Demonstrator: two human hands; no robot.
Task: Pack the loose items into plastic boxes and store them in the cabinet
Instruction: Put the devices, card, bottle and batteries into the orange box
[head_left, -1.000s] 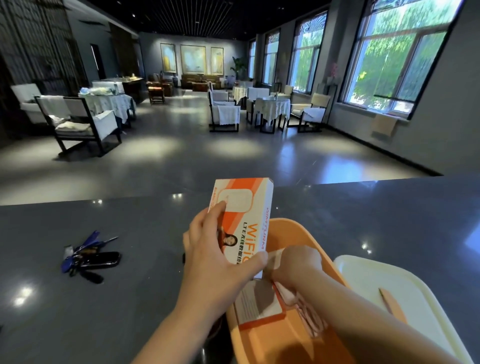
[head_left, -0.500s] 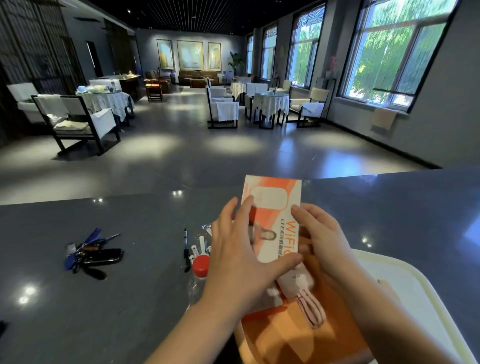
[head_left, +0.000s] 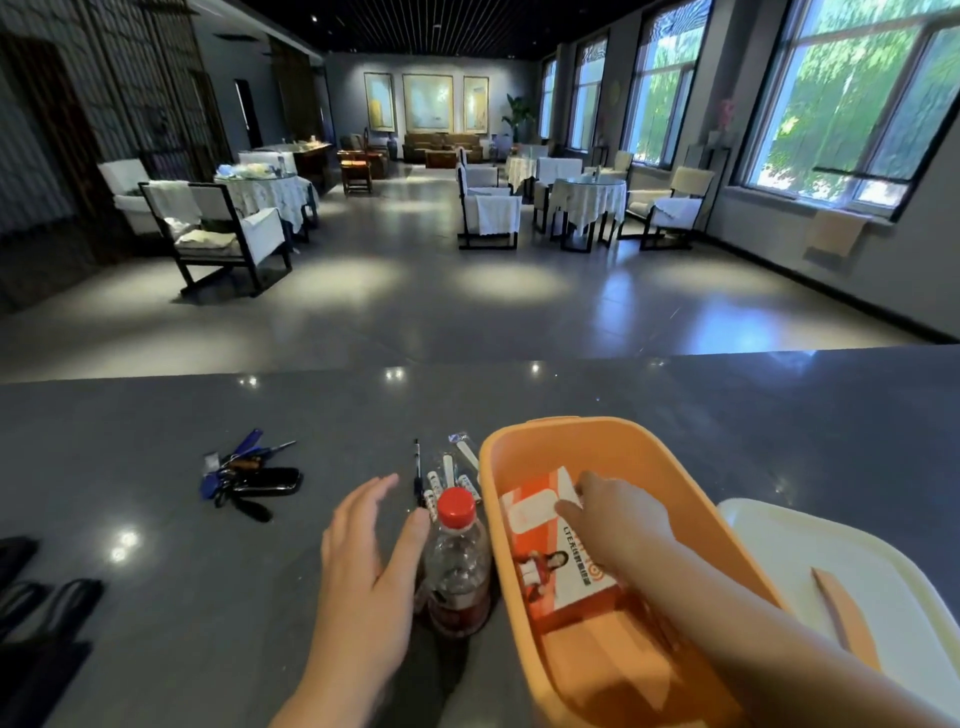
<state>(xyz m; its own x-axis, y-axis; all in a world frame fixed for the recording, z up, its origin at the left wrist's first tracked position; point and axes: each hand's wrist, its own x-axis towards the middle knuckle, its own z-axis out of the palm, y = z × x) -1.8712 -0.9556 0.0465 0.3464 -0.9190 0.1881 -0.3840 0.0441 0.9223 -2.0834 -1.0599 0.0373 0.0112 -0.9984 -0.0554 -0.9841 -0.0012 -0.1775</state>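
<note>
Single head-worn view, close above the counter (head_left: 156, 597), facing forward and down across its far edge.

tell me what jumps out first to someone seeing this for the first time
The bright orange plastic box on the dark counter catches the eye first, with the right hand inside it resting on an orange and white WiFi carton. Just left of the box stands a clear bottle with a red cap, and the open left hand hovers beside it. Further left lies a bunch of keys.
</note>
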